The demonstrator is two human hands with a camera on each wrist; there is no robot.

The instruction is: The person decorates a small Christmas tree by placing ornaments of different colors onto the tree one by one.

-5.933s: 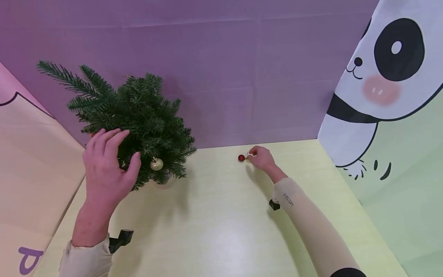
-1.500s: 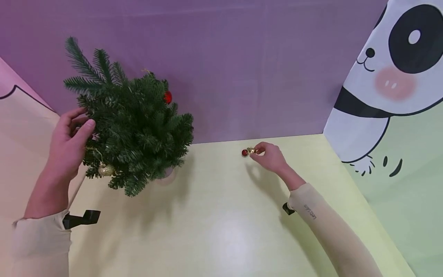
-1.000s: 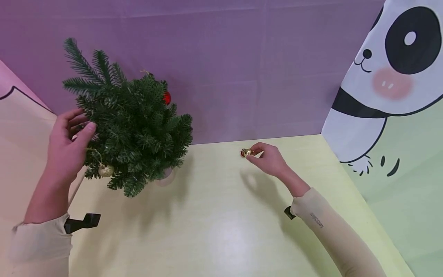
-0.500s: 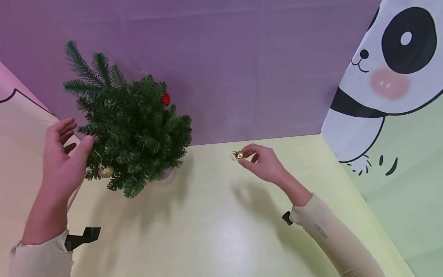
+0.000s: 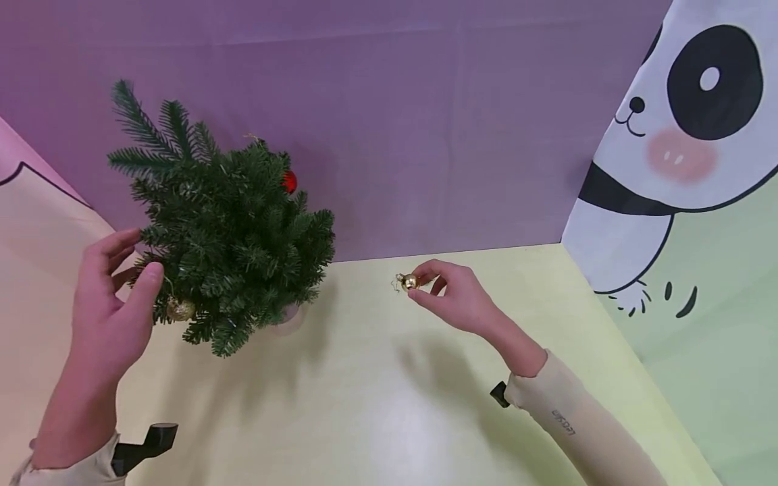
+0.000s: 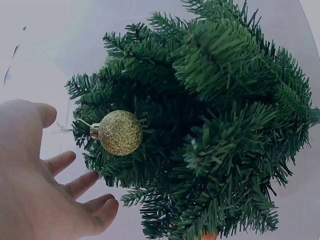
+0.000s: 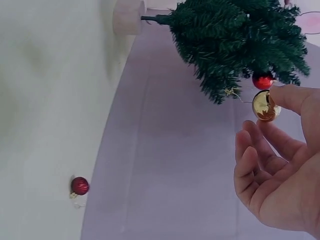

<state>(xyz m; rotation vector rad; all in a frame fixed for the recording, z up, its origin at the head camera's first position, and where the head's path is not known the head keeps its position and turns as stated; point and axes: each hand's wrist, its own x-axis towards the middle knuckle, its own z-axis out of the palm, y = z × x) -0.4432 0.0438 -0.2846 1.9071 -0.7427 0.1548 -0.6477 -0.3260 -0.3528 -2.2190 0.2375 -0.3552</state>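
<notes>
My right hand [image 5: 458,297] pinches a shiny gold bauble [image 5: 410,282] between thumb and fingertips, above the table. A thin gold hanging loop trails from the bauble. On the left stands a small artificial Christmas tree [image 5: 237,236]. My left hand [image 5: 112,304] is beside the tree's left branches with relaxed fingers and holds nothing; whether its fingertips touch the needles I cannot tell. A glittery gold bauble [image 6: 120,132] hangs on the tree near that hand. Toward the tree's right back hangs a red bauble [image 5: 290,181].
A dark red bauble [image 7: 80,185] lies on the pale table [image 5: 340,405], visible in the right wrist view but hidden in the head view. The tree has a pale round base [image 7: 129,17]. A purple backdrop [image 5: 389,135] rises behind, and a panda-printed panel [image 5: 675,155] borders the right.
My right hand has lifted the shiny gold bauble from beside the red one and carried it left. The tree has turned, bringing its red bauble into view; my left hand has shifted left.
</notes>
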